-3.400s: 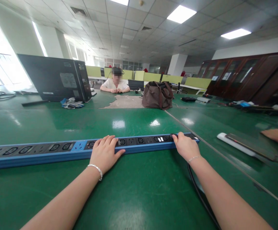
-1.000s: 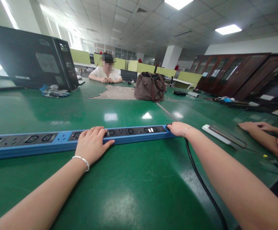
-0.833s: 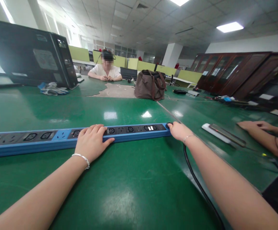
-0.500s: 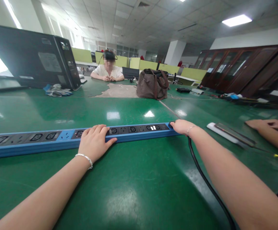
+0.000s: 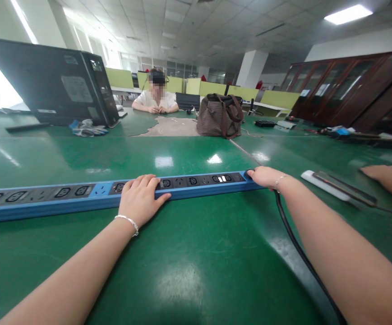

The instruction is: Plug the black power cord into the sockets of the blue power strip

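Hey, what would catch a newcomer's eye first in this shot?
Probably the long blue power strip with black sockets, reaching from the left edge across the glossy green table. The bare left hand rests over it; the bare right hand is at its right end, with a thick black cable emerging beneath. Beyond the strip stands a brown checked bag.
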### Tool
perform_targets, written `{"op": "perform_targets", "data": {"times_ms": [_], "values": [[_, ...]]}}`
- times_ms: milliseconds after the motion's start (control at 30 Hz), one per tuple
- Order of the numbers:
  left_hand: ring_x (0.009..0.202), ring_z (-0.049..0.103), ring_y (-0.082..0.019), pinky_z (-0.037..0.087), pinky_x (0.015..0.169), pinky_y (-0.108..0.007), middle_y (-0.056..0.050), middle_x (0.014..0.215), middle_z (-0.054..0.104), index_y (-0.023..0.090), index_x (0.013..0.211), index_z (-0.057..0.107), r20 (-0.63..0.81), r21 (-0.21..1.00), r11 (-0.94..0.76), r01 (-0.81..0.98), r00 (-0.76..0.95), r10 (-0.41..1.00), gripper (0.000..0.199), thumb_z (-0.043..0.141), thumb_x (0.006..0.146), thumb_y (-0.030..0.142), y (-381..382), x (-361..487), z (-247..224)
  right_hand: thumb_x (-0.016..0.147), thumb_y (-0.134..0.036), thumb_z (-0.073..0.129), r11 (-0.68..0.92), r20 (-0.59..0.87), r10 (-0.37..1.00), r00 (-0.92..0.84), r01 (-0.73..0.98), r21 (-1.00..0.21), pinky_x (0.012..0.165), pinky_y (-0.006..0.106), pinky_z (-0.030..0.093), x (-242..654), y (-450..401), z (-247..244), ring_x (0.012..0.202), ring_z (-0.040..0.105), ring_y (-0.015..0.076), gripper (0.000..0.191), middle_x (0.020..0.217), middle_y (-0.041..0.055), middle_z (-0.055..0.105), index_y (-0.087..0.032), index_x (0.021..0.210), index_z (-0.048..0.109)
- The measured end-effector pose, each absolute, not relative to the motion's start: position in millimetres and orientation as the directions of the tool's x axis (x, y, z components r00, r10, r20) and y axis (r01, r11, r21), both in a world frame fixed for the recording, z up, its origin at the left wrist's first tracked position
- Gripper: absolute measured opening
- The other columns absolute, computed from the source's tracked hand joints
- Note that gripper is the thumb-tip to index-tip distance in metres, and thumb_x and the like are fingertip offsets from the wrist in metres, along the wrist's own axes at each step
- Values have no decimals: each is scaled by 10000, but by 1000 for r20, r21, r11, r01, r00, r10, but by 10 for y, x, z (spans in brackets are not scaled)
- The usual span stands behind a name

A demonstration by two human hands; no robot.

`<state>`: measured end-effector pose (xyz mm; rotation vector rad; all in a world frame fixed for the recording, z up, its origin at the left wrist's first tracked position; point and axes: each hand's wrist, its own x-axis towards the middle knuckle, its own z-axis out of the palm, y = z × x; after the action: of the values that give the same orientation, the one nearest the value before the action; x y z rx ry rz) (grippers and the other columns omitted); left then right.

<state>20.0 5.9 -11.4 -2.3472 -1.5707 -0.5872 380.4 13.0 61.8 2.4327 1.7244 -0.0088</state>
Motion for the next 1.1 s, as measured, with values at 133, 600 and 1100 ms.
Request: {"op": "perform_targets", "data": {"times_ms": [133, 600, 1100], "values": [[1173, 510, -281, 362, 957, -433, -101, 1254, 597, 203, 1133, 572, 464, 5, -377, 926, 332, 821, 461, 486, 843, 551, 62, 201, -117, 955, -320, 249, -256, -177, 940, 292, 945, 204, 780, 323, 468, 3859, 88, 524, 961, 649, 265, 469, 1064, 199, 664, -92, 1067, 643], [1175, 506, -277, 355, 968, -441, -95, 1254, 599, 204, 1132, 571, 473, -1, -380, 925, 336, 815, 469, 482, 845, 564, 66, 194, -131, 962, -393, 262, -355, 120, 934, 338, 919, 174, 865, 376, 440, 3793, -166, 359, 1038, 617, 295, 502, 1059, 197, 673, -112, 1059, 667], [1166, 516, -286, 364, 950, -436, -98, 1246, 600, 190, 1143, 574, 473, -15, -379, 925, 341, 813, 490, 482, 843, 566, 75, 193, -140, 957, -454, 274, -390, 77, 835, 544, 687, -613, 567, 266, 499, 3940, -259, 430, 621, 678, 179, 469, 857, 140, 715, -128, 895, 604]]}}
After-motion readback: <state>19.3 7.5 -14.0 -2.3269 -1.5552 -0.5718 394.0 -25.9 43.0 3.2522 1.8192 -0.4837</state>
